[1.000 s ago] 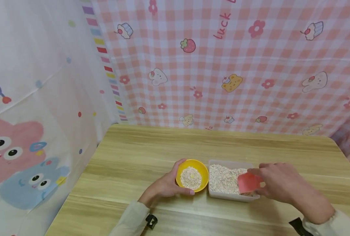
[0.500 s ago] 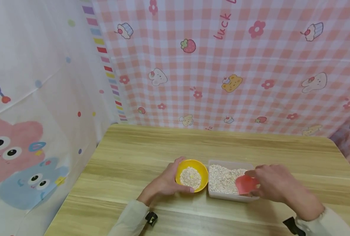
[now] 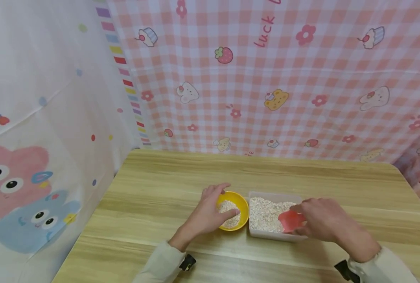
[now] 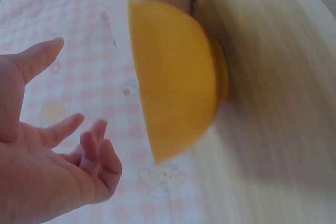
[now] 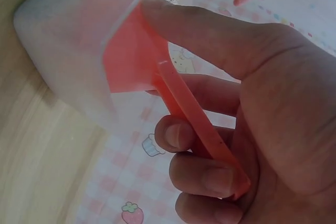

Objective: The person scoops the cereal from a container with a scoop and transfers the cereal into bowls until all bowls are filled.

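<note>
Yellow bowl [image 3: 244, 213] and translucent tub [image 3: 273, 236] stand side by side on the surface [image 3: 174, 169], both holding flakes [image 3: 264, 216]. The left hand [image 3: 207, 214] is over the bowl's left side, fingers loose and apart from it; the right hand [image 3: 325, 220] grips the red scoop [image 3: 291, 221], its blade inside the tub.

On the pale wood-grain tabletop [image 3: 181, 169] I see a round yellow bowl [image 3: 244, 211] beside a translucent rectangular plastic tub [image 3: 275, 235].
</note>
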Demonstrator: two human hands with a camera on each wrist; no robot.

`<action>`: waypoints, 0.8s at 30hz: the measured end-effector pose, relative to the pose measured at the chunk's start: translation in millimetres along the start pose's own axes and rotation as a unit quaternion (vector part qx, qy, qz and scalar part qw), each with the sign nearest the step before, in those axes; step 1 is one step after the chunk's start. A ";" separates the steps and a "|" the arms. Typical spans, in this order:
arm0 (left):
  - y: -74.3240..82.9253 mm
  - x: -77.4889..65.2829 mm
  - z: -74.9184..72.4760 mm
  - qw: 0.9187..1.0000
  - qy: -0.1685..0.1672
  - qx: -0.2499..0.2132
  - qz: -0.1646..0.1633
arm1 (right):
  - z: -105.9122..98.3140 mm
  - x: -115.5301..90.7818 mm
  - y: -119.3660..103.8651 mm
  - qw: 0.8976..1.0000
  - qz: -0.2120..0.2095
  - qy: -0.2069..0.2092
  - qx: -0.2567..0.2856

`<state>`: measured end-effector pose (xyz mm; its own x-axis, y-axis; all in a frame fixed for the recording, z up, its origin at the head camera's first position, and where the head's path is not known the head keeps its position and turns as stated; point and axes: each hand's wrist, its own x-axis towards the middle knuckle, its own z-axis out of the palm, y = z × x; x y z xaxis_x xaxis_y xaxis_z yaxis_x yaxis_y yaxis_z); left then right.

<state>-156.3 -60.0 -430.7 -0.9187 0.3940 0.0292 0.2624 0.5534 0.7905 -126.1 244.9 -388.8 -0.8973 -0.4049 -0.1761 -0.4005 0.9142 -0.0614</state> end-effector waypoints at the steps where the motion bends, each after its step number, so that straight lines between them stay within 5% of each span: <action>1: 2.4 0.7 1.8 1.000 -0.010 0.001 0.004 | 0.6 0.0 0.4 1.000 0.000 0.001 0.003; 13: 20.2 12.4 25.1 0.992 -0.112 0.048 0.008 | 9.6 -1.0 2.2 0.999 -0.001 0.011 0.038; 24: 22.7 15.9 35.9 0.990 -0.137 0.040 -0.016 | 18.3 0.4 0.5 0.998 0.019 -0.011 0.059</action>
<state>-154.3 -14.9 -434.2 -0.8153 0.5534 -0.1707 0.2672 0.6210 0.7368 -123.3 245.5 -406.8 -0.9068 -0.3703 -0.2013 -0.3399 0.9249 -0.1701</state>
